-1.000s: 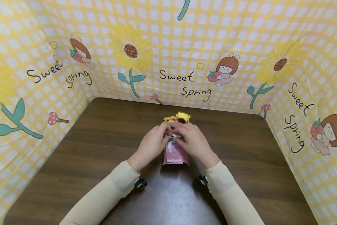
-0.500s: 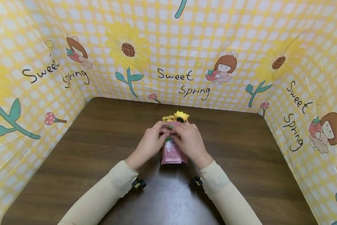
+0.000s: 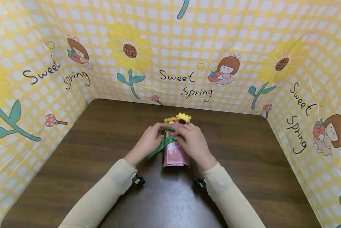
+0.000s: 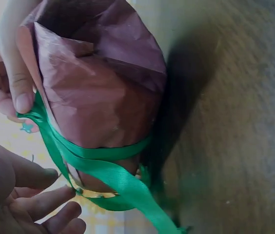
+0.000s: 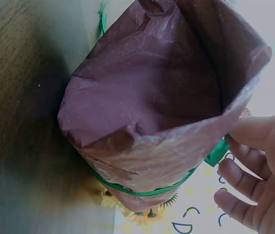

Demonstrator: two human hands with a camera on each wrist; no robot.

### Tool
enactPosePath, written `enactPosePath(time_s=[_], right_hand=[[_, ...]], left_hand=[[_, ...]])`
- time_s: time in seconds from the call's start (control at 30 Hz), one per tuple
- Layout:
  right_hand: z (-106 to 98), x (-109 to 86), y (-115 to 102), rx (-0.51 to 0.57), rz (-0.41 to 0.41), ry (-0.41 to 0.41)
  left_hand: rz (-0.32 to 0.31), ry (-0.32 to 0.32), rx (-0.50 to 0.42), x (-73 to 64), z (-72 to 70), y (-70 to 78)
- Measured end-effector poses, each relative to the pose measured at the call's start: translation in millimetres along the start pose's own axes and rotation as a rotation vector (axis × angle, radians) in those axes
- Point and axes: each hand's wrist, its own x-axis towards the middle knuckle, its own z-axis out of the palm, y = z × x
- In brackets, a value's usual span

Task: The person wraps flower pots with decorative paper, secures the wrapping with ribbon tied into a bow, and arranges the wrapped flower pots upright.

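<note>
A bouquet in pink wrapping paper (image 3: 177, 155) lies on the table, its yellow flowers (image 3: 183, 118) facing away. A green ribbon (image 3: 162, 145) runs round the wrapping, with a loose tail hanging to the left side. My right hand (image 3: 194, 139) pinches the ribbon between thumb and finger, on top of the bundle. Beside the bundle's left side is my left hand (image 3: 148, 141). Its fingers are spread and loosely bent, with a gap between thumb and forefinger in the left wrist view. One fingertip (image 4: 70, 192) is close to the ribbon's edge; contact is unclear.
The dark wooden table (image 3: 108, 133) surrounds the bouquet. A yellow checked cloth (image 3: 170, 50) with printed flowers hangs along its back and sides. Small black devices (image 3: 138, 180) sit at both wrists.
Both hands were together at the ribbon on the bundle. My left hand has drawn slightly left and loosened, and the green tail now shows at the left. My right hand stays at the ribbon.
</note>
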Motion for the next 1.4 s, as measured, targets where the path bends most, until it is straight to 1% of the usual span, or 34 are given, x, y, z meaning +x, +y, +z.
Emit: enactPosePath(time_s=[0.1,0.17,0.4,0.5,0.57,0.67,0.8,1.0,1.1,1.23,1.33,1.4], right_hand=[[-1,0.0,0,-0.002,0.01,-0.004],[-2,0.0,0,-0.004,0.009,-0.004],[-1,-0.4,2,-0.004,0.002,-0.002],[-1,-0.9,3,0.019,0.016,-0.009],[-2,-1.2,2,0.043,0.036,-0.021],[-3,-1.9,2,0.076,0.071,-0.04],[-4,-1.9,1,0.091,0.109,-0.062],[-4,-0.8,2,0.102,0.147,-0.066],[-4,-0.7,2,0.109,0.164,-0.069],[-4,-0.1,4,0.114,0.181,-0.079],[-3,0.2,5,0.112,0.181,-0.083],[-3,-0.1,6,0.113,0.18,-0.08]], left_hand=[[0.008,-0.022,-0.017,1.7,2.0,-1.4],[0.017,-0.027,-0.01,2.2,3.1,-2.1],[0.047,-0.01,0.077,1.8,7.1,-4.1],[0.041,0.006,0.082,0.8,5.0,-3.2],[0.035,0.012,0.068,0.4,1.2,-1.5],[0.007,-0.008,0.003,-2.2,-8.4,3.7],[-0.04,-0.045,-0.104,-6.7,-23.4,10.6],[-0.062,-0.084,-0.259,-11.8,-46.0,20.2],[-0.063,-0.104,-0.332,-13.9,-56.1,24.7],[-0.039,-0.135,-0.442,-17.0,-66.9,32.0],[-0.01,-0.173,-0.524,-20.6,-71.1,38.7],[-0.001,-0.197,-0.546,-24.5,-71.6,44.4]])
